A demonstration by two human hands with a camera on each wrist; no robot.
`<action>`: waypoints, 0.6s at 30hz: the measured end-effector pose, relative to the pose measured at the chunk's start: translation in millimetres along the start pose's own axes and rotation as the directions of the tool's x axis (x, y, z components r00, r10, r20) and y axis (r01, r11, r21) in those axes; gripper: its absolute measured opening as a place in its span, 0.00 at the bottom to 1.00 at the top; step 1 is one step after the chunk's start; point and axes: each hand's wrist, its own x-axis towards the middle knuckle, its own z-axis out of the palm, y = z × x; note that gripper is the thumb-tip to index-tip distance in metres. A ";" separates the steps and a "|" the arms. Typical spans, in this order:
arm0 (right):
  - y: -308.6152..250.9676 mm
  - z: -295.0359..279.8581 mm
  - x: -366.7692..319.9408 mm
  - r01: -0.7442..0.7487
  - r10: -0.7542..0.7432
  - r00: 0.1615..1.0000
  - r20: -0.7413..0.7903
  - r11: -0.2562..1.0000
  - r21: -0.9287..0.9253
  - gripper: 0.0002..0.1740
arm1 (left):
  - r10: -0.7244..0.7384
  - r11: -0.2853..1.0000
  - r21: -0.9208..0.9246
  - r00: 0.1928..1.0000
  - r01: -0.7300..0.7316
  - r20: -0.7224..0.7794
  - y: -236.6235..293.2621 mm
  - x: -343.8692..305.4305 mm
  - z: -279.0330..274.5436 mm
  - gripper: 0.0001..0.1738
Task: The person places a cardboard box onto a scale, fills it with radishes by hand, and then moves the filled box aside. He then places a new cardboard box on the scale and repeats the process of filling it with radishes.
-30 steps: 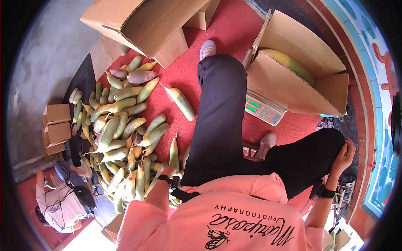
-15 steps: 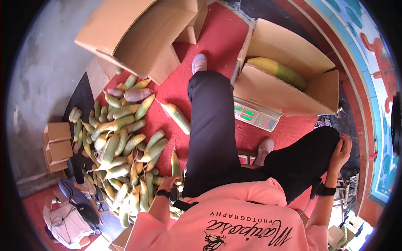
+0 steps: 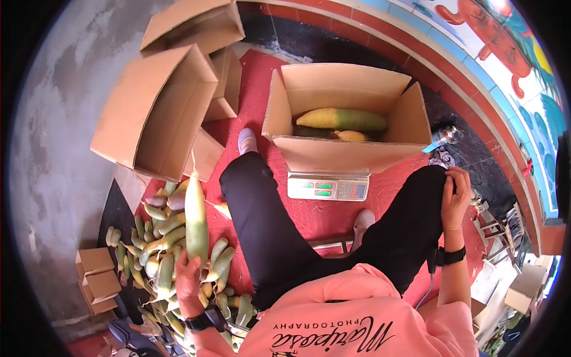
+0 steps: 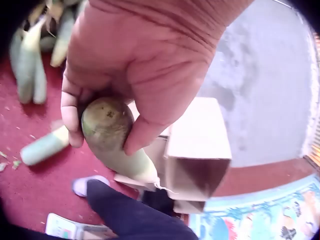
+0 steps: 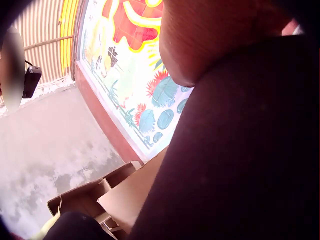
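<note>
My left hand (image 3: pixel 188 282) grips the blunt end of a long pale green radish (image 3: pixel 196 220), its thin root pointing up and away. In the left wrist view, the thumb and fingers of the left hand (image 4: pixel 135 65) curl round the radish's rounded end (image 4: pixel 107 125). Below and beside it lies a heap of green and yellowish radishes (image 3: pixel 168 241). My right hand (image 3: pixel 455 196) rests on the right knee, holding nothing. An open carton (image 3: pixel 351 156) with several radishes (image 3: pixel 342 119) inside stands on a digital scale (image 3: pixel 327 187).
Open cartons (image 3: pixel 154 107) stand at the upper left, near the grey wall (image 3: pixel 53 119). Smaller cartons (image 3: pixel 98 276) are at the far left. A loose radish (image 4: pixel 45 146) lies on the red mat (image 4: pixel 55 192). My knees flank the scale.
My left hand has risen from the heap's near side with a radish in its grip. The head view has turned, bringing the carton and scale nearer the middle. The right hand stays on the knee.
</note>
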 end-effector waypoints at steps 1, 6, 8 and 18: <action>-1.0 -1.1 0.7 0.002 -0.002 1.000 0.004 1.000 0.012 0.05 | 0.103 0.992 0.063 0.994 -0.105 0.030 31.8 4.9 28.7 0.29; 7.8 -1.0 -1.3 -0.001 0.003 1.000 -0.029 0.997 0.074 0.05 | 0.243 0.962 0.062 0.936 -0.266 0.254 113.5 56.4 130.1 0.27; 9.2 -5.9 -2.8 -0.009 0.012 0.999 -0.036 0.998 0.069 0.05 | 0.177 0.973 0.070 0.899 -0.222 0.400 131.2 80.7 165.6 0.25; 17.7 -17.6 -13.6 -0.090 0.095 0.995 -0.039 0.990 0.112 0.04 | 0.479 0.523 0.414 0.658 -0.745 0.581 128.5 139.4 290.2 0.24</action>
